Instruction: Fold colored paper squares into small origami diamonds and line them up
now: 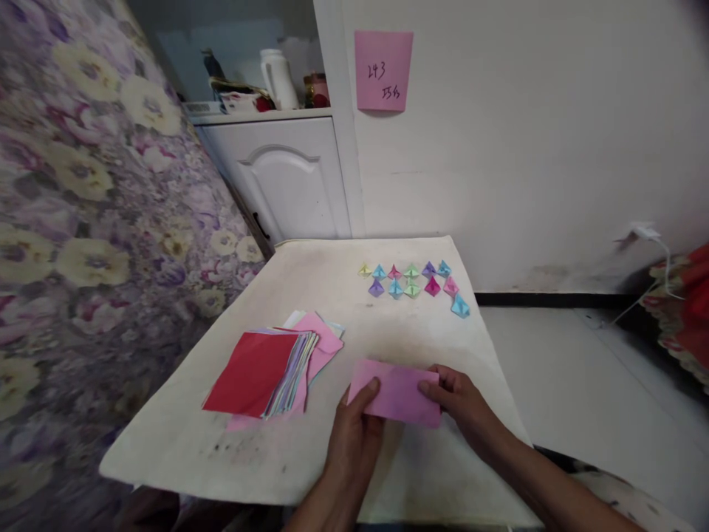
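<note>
White-covered table (313,284), against the far wall. Left: stack of coloured paper (252,373), a red sheet uppermost. Near side, right of the stack: pink paper (402,393), held above the table by the left hand (354,432) and right hand (459,399), gripping opposite ends, thumbs on top. Far right: small folded paper pieces (411,290), mostly in two rows.

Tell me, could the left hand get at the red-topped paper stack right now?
Probably yes: the paper stack lies left of the left hand, with nothing visible standing between. That hand would likely first let go of the pink paper, which the right hand also holds.
</note>
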`<state>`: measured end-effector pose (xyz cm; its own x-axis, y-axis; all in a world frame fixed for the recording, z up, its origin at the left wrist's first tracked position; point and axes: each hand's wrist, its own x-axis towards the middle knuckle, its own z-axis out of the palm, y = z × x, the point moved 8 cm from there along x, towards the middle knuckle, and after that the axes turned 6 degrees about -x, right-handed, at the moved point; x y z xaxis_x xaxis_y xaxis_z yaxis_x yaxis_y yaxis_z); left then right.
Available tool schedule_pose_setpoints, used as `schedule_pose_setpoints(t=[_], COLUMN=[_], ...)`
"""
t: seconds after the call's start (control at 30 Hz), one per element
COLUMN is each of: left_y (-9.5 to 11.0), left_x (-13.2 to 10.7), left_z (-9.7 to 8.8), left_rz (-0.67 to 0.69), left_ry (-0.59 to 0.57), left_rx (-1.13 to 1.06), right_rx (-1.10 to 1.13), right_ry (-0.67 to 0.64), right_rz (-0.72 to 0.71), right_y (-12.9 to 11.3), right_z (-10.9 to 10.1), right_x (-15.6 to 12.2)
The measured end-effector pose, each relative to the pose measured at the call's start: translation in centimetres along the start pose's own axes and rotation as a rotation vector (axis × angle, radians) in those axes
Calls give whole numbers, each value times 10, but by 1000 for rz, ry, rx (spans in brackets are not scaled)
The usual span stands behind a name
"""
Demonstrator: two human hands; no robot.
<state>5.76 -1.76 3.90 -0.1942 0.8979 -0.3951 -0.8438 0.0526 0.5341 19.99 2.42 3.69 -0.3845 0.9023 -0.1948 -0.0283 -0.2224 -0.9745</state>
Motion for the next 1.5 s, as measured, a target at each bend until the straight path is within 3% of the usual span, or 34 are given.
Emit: schedule_pose_setpoints(t=[0.23,0.33,0.43,0.7,0.87,0.93,1.07,1.23,1.4,1.5], left_y=[3,6,8,17,24,17,-30,-62,-69,-70], left_x=[-1,-5,-11,-19,-30,-38,-57,-55,-51,-51], left_z=[-21,-26,-27,-36,-21,-10,14,15,17,19], left_rz=[4,112,191,207,449,524,501,541,630,638], left_ry=[-129,-165,-176,-138,-242,-307,-702,-706,-711,-724], left_rx=[582,851,940,1024,1502,1654,1719,1967,2084,2095], right_rx=[-210,-321,-484,-739,-828,-833,-840,-823,-631,-698], right_ry=[-9,32,102,164,151,154,154,130,-50,-150], right_rz=[10,-23,-55,-179,-200,-190,-187,-216,-197,-279], right_y=[15,20,22,12,15,17,17,10,16,14], right_z=[-22,-30,-35,-35,-37,-38,-39,-37,-36,-35], right_x=[-4,-10,-17,-29,-29,-29,-30,-39,-48,-53])
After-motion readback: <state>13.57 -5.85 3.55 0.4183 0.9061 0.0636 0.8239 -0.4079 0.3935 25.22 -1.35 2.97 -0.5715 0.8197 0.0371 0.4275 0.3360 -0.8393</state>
